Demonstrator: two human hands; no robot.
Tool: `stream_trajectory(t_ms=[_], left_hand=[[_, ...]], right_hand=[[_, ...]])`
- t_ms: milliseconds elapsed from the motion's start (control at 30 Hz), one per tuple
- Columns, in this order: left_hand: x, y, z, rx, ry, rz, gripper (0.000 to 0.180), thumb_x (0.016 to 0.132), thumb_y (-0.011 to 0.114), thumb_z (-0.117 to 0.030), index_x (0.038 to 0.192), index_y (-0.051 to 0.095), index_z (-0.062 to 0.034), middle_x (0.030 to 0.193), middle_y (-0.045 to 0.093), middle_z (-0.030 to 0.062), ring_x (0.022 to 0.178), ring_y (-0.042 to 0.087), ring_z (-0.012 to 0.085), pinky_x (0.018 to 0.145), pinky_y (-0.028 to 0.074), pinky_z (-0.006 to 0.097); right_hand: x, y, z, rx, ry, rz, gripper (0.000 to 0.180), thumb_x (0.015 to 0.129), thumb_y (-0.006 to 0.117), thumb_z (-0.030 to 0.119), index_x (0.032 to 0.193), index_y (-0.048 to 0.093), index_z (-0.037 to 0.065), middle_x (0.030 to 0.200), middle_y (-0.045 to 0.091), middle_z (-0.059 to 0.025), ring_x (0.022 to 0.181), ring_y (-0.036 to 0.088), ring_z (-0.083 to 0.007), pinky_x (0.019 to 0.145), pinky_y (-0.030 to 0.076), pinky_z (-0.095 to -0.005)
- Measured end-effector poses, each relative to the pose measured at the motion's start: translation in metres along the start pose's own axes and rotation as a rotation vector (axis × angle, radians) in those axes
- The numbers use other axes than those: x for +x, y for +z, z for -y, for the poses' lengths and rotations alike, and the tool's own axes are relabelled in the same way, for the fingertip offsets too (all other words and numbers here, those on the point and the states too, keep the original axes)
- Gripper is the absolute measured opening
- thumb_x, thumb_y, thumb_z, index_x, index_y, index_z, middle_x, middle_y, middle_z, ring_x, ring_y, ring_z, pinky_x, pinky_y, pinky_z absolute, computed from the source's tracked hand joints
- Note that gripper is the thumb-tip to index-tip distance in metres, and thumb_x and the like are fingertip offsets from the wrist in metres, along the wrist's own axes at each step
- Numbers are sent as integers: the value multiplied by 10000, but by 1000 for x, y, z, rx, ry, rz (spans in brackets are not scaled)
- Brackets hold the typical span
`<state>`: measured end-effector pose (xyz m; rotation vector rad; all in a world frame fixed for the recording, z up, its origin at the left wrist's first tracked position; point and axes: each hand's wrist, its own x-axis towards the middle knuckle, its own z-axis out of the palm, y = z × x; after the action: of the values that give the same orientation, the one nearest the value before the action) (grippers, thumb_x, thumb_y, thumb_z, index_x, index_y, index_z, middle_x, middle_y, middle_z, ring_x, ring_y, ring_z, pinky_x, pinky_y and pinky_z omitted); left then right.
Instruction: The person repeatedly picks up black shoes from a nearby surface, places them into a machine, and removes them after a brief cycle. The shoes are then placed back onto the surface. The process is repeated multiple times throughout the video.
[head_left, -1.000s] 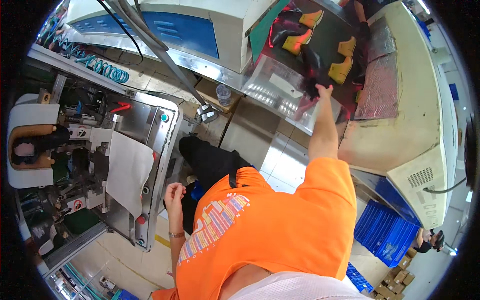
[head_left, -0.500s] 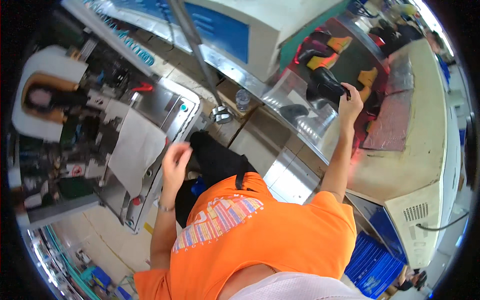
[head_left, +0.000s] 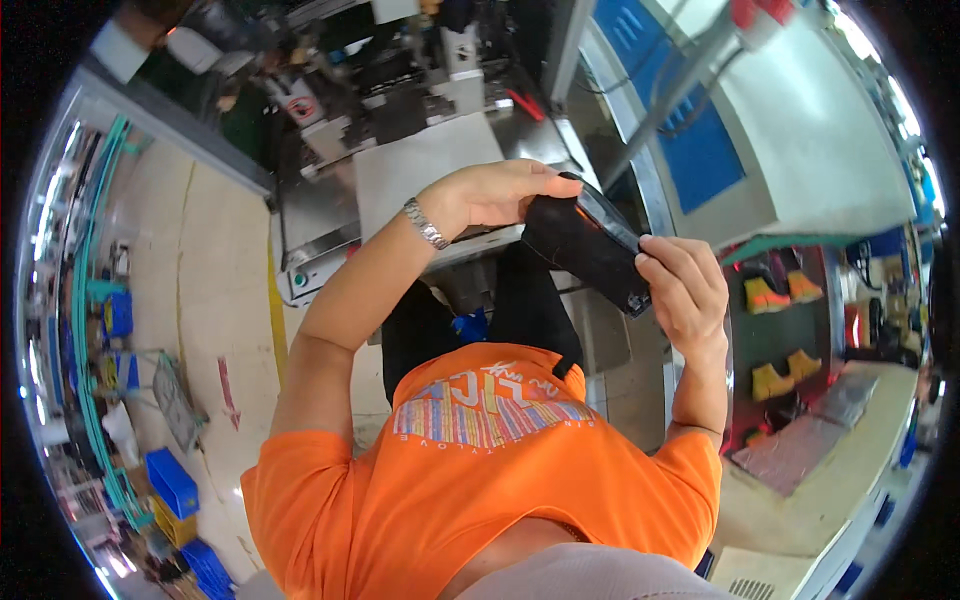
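A black shoe upper (head_left: 590, 255) is held up in front of me, tilted, between my two hands. My left hand (head_left: 500, 195) grips its upper left end, with the thumb along the top edge. At the lower right end, the fingers of my right hand (head_left: 690, 290) pinch its rim. A bit of orange shows along the opening between the hands. Behind the left hand lies a pale sheet (head_left: 430, 165) on the front of a machine (head_left: 310, 215).
On the right, a conveyor (head_left: 800, 345) carries several yellow and orange shoe parts (head_left: 770, 382) beside a beige housing (head_left: 850, 480). A grey pole (head_left: 665, 105) slants in front of a white and blue cabinet (head_left: 810, 140). Blue bins (head_left: 172, 482) stand on the floor at left.
My right hand has brought the black upper from the conveyor to in front of me. My left hand has come up and taken hold of it. My view has turned toward the machine.
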<state>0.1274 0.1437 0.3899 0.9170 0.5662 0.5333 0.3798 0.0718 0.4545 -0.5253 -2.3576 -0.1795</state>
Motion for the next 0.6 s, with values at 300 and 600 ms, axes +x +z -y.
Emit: stream_trajectory(t_ms=[300,600], left_hand=[[-138,-42,-33,418,191,-467,241,793,698,-197,943,625,-22,887,634,2,831,567,67,755,444,211],[-218,1,-87,566,131,-260,324,778,708,-142,1019,568,25,893,627,8,786,554,59,690,452,211]], right_hand=[[76,55,11,546,-94,271,513,596,715,151,1072,578,18,1141,540,-143,1016,531,-305,843,442,-383],[210,162,6,1285,-72,790,331,752,721,253,894,591,-15,843,583,-16,846,479,-78,796,397,-257]])
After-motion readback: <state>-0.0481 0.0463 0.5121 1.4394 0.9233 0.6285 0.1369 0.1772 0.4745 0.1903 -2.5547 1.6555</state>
